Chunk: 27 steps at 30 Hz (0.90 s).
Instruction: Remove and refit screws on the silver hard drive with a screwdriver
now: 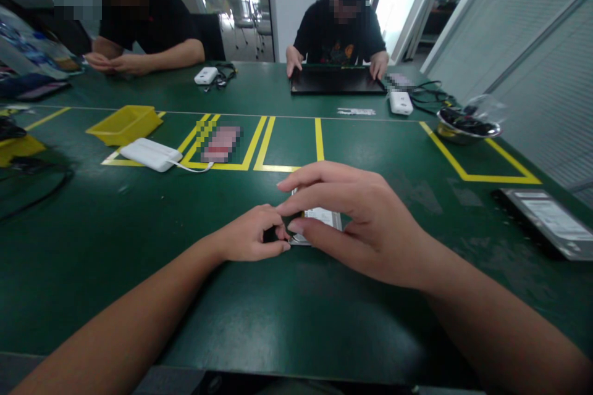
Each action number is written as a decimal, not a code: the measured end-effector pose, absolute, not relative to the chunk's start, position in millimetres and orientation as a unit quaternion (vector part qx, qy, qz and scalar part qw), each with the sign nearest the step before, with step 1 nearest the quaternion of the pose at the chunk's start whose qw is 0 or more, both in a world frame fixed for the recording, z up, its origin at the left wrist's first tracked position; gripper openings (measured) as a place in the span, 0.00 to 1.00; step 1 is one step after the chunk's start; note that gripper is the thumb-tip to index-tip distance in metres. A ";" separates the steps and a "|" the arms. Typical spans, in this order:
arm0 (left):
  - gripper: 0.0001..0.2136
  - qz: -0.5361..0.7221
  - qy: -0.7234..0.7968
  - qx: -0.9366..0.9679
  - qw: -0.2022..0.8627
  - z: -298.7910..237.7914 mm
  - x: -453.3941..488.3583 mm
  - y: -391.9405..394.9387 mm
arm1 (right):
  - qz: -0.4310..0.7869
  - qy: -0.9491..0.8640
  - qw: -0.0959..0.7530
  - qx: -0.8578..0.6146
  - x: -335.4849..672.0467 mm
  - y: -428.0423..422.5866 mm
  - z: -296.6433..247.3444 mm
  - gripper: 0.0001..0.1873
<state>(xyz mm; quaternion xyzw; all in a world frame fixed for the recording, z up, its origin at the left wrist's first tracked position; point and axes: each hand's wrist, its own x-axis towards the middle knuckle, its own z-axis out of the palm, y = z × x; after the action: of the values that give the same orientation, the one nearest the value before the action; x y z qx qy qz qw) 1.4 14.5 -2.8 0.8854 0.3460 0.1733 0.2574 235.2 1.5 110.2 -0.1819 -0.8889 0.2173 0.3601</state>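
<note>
A small metal hard drive with a white label (323, 218) lies on the green table in front of me. Its left end is between the thumb and fingers of my left hand (254, 234). My right hand (356, 216) arches over the drive from the right, covering much of it. The right thumb and fingers are bent and apart, their tips near the drive's left edge. A dark patch shows between those tips; I cannot make out what it is. A larger hard drive (549, 222) lies apart at the right.
Yellow tape outlines (319, 139) mark the table. Around them are a yellow tray (125, 125), a white power bank (151, 154) cabled to a blurred phone (221, 144), and a metal bowl (469, 126) of dark parts. Opposite, one person holds a black panel (337, 81); another sits left.
</note>
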 end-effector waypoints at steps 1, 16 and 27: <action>0.10 0.176 0.346 0.885 0.257 -2.0 1.8 14.4 | 0.212 -0.890 0.361 -0.183 235.2 1.4 110.5 0.10; 0.07 0.195 0.319 0.885 0.276 -1.1 3.4 16.6 | 0.239 -0.901 0.326 -0.157 239.5 1.2 113.4 0.16; 0.06 0.196 0.305 0.886 0.290 -1.2 3.4 16.8 | 0.228 -0.913 0.286 -0.181 242.9 2.7 117.9 0.17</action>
<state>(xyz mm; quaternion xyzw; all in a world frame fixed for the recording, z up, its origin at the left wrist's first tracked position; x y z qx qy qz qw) 3.4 16.8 -1.2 0.8856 0.3050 0.1963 0.2899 242.9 2.7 117.9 -0.1805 -0.9130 0.2281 0.2861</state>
